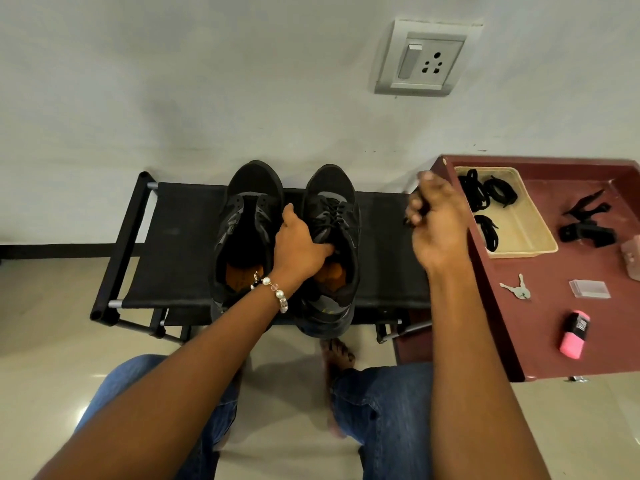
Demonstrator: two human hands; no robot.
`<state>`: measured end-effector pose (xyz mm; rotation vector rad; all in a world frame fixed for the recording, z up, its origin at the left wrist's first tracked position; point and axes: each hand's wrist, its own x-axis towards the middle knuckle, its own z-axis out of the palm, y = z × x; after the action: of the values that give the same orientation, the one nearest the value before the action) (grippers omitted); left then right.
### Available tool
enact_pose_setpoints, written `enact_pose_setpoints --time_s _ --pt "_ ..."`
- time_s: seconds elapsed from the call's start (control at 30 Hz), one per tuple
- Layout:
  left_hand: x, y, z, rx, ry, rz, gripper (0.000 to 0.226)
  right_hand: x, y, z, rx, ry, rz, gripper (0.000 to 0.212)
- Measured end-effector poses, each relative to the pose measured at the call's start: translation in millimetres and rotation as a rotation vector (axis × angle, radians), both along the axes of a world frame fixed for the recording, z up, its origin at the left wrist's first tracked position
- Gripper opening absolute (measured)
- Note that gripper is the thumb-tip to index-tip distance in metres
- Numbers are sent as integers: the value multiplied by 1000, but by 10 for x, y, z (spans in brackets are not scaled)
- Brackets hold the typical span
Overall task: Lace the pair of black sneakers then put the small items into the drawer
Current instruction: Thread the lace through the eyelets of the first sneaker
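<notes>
The left hand (301,244) is gripping the collar of the right sneaker (330,244), already laced, beside the unlaced left sneaker (247,233) on the black rack (173,244). The right hand (438,223), fingers curled around a dark lace end, is hovering nearer the lace tray (533,237), right of the sneakers.

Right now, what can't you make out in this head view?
- Drawer: none in sight; only the cabinet top shows.
- Right hand: fingers curl round something dark; too small to tell.
- Left hand: fingertips hidden inside the right sneaker.
- Pink case: cut off by the right edge.
</notes>
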<state>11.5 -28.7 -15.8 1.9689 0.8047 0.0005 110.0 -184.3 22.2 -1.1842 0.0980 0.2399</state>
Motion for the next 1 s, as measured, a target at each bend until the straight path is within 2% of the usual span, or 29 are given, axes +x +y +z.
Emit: enact_pose_setpoints --time_s 0.1,0.17,0.2,0.27,0.37,0.43,0.5,0.57,0.6,0.67,0.73,0.8,0.87,1.0 --pt "-5 -21 -34 -78 23 75 105 -55 103 -128 -767 -297 412 4" --pt "-3 -35 -47 -70 8 102 104 -83 136 -187 -1029 -305 603 3" --pt "-2 -43 -52 -65 -2 110 103 -94 144 -178 -1037 -286 617 4" --pt "-4 -53 -58 -68 -14 126 104 -108 144 -113 -889 -225 514 9" --pt "5 -55 -75 -82 -21 140 105 -80 67 -5 -442 -67 161 19" --pt "6 -52 -80 -71 -18 139 104 -35 -10 32 -80 46 -29 17" --pt "9 -49 -81 -59 -15 133 101 -2 -50 42 243 127 -104 13" --pt "15 -55 -80 -54 -14 129 97 -4 -42 29 338 181 -86 13" --pt "17 -58 -83 -47 -15 129 95 -18 -17 32 268 190 -52 14" --pt "21 -72 -78 -28 -27 130 90 -60 54 34 -57 127 42 13" --pt "22 -92 -72 -3 -45 125 88 -83 105 -42 -435 -40 179 9" --pt "26 -116 -61 14 -50 131 91 -108 143 -113 -704 -157 379 9" --pt "17 -134 -22 32 -63 138 93 -117 174 -165 -833 -161 556 10" --pt "-15 -144 23 68 -74 125 89 -60 204 -225 -923 -157 575 18"
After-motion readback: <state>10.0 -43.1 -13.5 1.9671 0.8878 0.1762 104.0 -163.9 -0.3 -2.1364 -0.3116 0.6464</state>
